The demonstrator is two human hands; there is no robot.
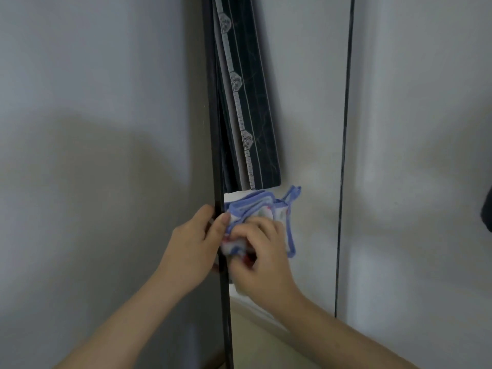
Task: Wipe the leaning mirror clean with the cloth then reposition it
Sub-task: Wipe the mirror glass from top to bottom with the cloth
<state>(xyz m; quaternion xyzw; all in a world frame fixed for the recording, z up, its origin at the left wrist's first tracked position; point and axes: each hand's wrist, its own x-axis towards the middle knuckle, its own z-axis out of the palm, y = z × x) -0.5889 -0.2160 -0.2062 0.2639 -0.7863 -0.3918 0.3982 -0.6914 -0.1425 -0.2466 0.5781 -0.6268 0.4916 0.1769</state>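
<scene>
The tall mirror point(314, 129) stands almost upright in front of me, with a thick black frame edge point(217, 155) on its left and a thin black edge on its right. My left hand point(191, 243) grips the left frame edge, thumb on the front and fingers wrapped behind. My right hand point(263, 257) holds a bunched white cloth point(261, 209) with blue trim and presses it against the glass right beside the frame. Part of the cloth is hidden under my fingers.
A dark patterned curtain point(247, 102) shows reflected in the glass above the cloth. Pale wall point(80, 75) lies to the left of the mirror and more wall point(426, 102) to the right. A dark object point(487, 209) pokes in at the right edge.
</scene>
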